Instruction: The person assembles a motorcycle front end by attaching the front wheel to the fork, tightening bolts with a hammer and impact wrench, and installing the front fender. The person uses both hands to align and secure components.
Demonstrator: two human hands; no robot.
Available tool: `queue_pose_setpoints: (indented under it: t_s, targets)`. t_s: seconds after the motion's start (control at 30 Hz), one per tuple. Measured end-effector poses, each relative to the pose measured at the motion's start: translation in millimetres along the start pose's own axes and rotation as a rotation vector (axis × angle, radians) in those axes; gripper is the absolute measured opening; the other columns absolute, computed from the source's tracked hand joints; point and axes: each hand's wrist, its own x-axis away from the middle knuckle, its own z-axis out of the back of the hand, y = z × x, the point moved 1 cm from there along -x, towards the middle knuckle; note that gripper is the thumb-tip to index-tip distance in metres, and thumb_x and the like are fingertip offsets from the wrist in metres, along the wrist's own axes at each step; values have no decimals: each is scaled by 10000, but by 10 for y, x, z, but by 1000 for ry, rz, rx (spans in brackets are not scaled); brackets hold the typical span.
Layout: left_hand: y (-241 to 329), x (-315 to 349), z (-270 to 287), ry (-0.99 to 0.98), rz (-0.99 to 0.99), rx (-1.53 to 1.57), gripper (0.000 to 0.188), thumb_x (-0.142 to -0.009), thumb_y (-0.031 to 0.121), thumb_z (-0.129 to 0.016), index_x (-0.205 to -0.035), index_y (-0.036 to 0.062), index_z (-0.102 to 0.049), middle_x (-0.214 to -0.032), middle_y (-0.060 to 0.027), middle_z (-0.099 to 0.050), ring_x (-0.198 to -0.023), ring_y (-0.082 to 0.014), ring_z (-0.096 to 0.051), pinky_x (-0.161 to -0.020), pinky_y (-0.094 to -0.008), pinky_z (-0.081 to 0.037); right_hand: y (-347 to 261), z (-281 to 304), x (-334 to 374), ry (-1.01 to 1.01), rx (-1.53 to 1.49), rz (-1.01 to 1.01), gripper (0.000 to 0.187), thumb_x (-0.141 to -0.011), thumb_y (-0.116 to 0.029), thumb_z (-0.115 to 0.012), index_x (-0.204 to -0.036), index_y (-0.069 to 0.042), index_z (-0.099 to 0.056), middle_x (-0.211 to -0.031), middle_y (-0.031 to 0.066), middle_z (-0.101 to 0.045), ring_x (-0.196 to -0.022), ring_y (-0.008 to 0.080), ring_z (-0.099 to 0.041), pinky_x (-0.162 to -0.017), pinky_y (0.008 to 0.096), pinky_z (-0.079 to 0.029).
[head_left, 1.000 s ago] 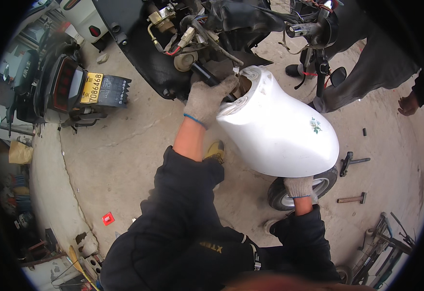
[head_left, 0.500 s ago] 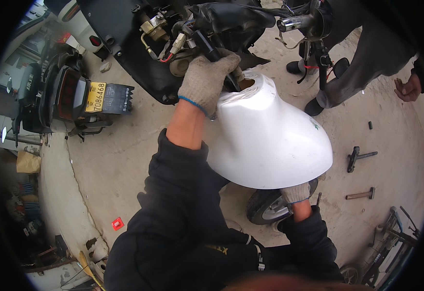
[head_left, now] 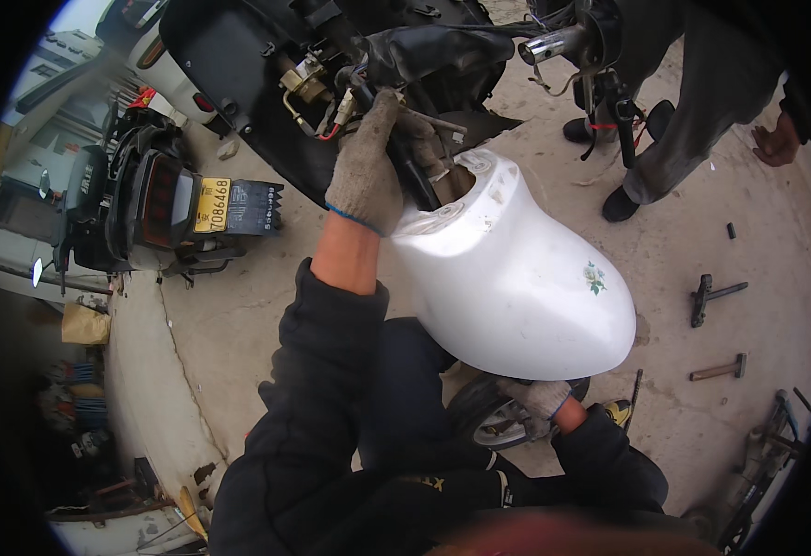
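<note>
My left hand, in a beige knit glove, is closed around a black tube that runs down to the opening in a white fender. The fender is rounded, with a small green floral mark near its front. Below its lower edge, my gloved right hand grips the top of a small wheel with a black tyre; the fender hides some of its fingertips. Wires, connectors and a brass-coloured part of the scooter hang just beyond my left hand.
Black scooter body panels stand at the far side. Another person's legs and hand are at the far right. On the concrete lie a hammer and a dark T-shaped tool. A parked scooter stands at left.
My left hand has shifted up the black tube, baring more of the fender's opening. The fender has turned slightly, showing more of its floral mark. Wheel and right hand have moved a little nearer and left.
</note>
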Motion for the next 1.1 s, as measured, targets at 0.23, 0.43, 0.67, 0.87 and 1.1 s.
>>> queue_pose_setpoints:
  t_s: [0.23, 0.43, 0.67, 0.87, 1.1]
  targets:
    - [394, -83, -96, -145, -69, -52, 782, -1004, 708, -532, -1108, -53, -679, -893, -202, -736, -862, -341, -737, -842, -472, -626, 163, -21, -306, -20, 322, 15, 449, -870, -413, -758, -1204, -114, -738, -1171, 128, -733, -1107, 347, -680, -973, 485, -529]
    - [730, -190, -31, -144, -198, -122, 561, -1025, 514, -648, -1148, -33, -645, -946, -210, -744, -870, -328, -751, -816, -441, -642, 340, -24, -912, 11, 465, -43, 457, -864, -418, -759, -1211, -122, -738, -1178, 125, -733, -1109, 349, -680, -974, 488, -528]
    - [573, -368, -172, 368, -203, -125, 253, -1005, 239, -716, -992, 4, -622, -829, -137, -700, -727, -284, -725, -703, -421, -635, 390, -112, -1217, 32, 484, -79, 466, -856, -423, -760, -1218, -131, -737, -1187, 121, -732, -1111, 352, -680, -976, 493, -528]
    - [844, -577, 70, 233, -395, -1203, 212, -940, 115, -727, -1144, 95, -671, -992, -144, -721, -904, -309, -737, -807, -438, -628, 346, -182, -1320, 59, 481, -107, 474, -849, -428, -761, -1224, -139, -736, -1195, 118, -731, -1113, 354, -679, -978, 497, -527]
    - [826, -748, 158, 272, -323, -793, 214, -950, 105, -686, -1152, 35, -678, -995, -198, -721, -864, -326, -738, -768, -413, -629, 293, -252, -1341, 92, 483, -127, 484, -841, -434, -762, -1232, -149, -736, -1204, 114, -731, -1116, 356, -679, -980, 501, -527]
